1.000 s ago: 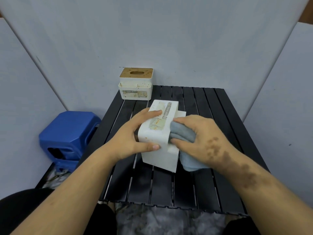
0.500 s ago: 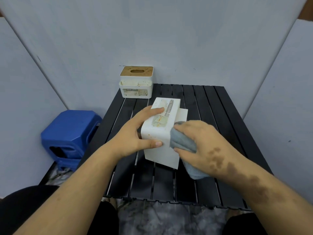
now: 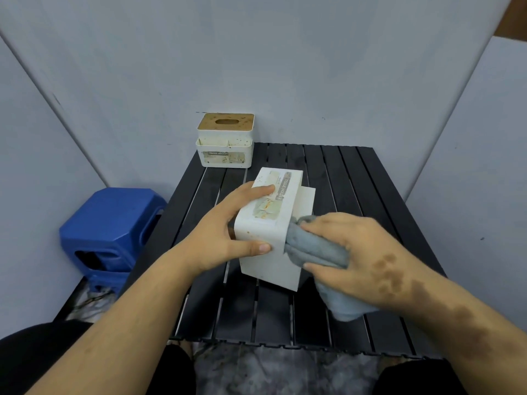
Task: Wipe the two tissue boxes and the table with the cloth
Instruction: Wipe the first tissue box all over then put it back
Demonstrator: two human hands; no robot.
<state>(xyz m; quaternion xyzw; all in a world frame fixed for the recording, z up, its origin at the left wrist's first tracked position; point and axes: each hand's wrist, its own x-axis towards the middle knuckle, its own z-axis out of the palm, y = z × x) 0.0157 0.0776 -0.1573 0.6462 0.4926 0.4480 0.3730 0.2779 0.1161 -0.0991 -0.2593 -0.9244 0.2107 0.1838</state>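
Observation:
A white tissue box [image 3: 271, 223] lies tipped on its side in the middle of the black slatted table [image 3: 342, 181], its printed label facing up. My left hand [image 3: 228, 235] grips its near left corner, fingers over the top and thumb on the front face. My right hand [image 3: 356, 252] holds a bunched grey cloth [image 3: 316, 249] against the box's right side; the cloth's tail hangs below my palm. A second white tissue box [image 3: 225, 143] with a brown slotted lid stands upright at the table's far left corner.
A blue plastic stool [image 3: 111, 229] stands on the floor left of the table. Grey partition walls close in behind and on both sides. My dark-clothed knees sit below the table's near edge.
My right hand with the cloth has slid along the box's right side, toward me and slightly down. My left hand keeps its grip, and the box has hardly shifted.

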